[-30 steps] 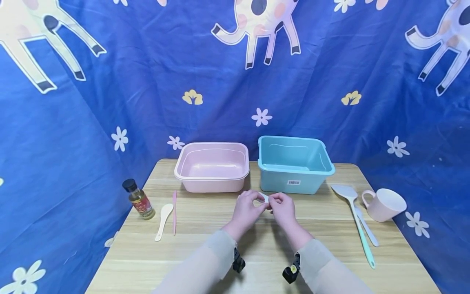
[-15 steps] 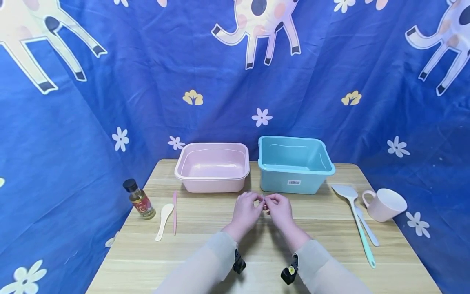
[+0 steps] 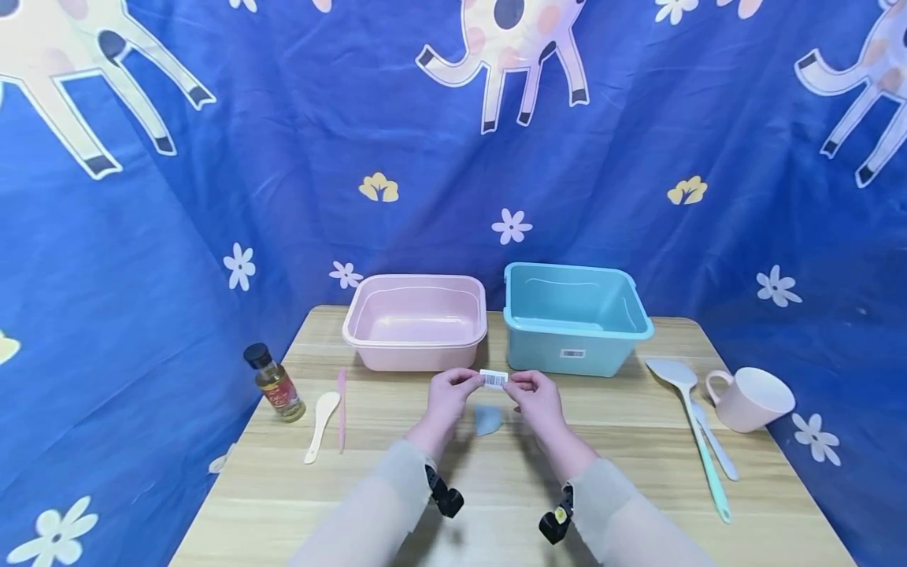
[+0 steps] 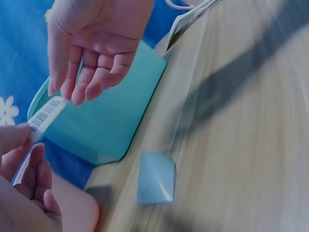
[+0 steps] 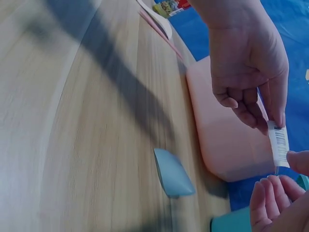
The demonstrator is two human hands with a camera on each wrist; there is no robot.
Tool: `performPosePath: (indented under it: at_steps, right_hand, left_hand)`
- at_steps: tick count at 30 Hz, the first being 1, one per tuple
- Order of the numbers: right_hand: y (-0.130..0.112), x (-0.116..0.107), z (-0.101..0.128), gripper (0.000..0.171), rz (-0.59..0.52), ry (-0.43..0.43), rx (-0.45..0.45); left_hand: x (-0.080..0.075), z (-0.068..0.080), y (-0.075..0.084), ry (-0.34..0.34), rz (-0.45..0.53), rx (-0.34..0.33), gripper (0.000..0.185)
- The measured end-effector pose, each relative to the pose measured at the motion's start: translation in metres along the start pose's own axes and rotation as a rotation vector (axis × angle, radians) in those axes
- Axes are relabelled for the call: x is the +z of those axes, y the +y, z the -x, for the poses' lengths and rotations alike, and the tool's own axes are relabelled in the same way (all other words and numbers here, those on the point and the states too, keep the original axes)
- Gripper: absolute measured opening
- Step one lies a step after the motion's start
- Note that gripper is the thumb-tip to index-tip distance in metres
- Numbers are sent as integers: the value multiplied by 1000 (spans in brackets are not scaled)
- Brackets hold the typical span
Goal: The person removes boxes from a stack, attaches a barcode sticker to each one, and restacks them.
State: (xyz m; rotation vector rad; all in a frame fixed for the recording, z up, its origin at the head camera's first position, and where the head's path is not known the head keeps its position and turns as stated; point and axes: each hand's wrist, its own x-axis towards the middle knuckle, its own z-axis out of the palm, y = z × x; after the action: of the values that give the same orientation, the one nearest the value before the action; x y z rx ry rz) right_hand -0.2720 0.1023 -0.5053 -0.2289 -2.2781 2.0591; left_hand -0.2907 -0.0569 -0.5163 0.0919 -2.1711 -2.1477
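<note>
My left hand (image 3: 448, 398) and right hand (image 3: 537, 398) pinch a white barcode sticker (image 3: 494, 379) above the pale wooden table (image 3: 638, 488), against a blue cartoon-print backdrop (image 3: 283, 157).

Both hands are pinching a small white barcode sticker (image 3: 494, 379) bearing black bars, with no digits clear enough to read. A second barcode label (image 3: 571, 353) is sitting on the front of the teal bin (image 3: 577, 318), also unreadable. The bottle (image 3: 277, 385) is showing a red label, too small to read.
</note>
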Motion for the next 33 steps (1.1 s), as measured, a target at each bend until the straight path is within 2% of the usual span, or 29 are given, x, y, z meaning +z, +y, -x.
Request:
performPosePath:
  at_steps: [3,6,11,16,21,26,33]
  right_hand:
    - [-1,9,-1,13,-17,-23,14]
    - [-2,19,-4,6,-33,-36,27]
    - [0,41,-11,7,-11,-77,15]
    - [4,74,-16,9,98,-123,-39]
    - [10,106,-18,11,188,-119,-92]
    - [18,127,-23,11,175,-72,-72]
    - [20,151,-25,9,76,-10,3]
  left_hand:
    - [-11,0,-1,-1,39,-14,16]
    - [-22,-1,-3,6,34,4,17]
    - [-41,-2,-5,48,-39,39,16]
    - [-64,-1,-5,152,-152,64,13]
    - [-81,-3,-10,257,-201,70,12]
    - [-87,-11,-21,339,-221,58,10]
    - [-94,-23,-38,440,-173,54,10]
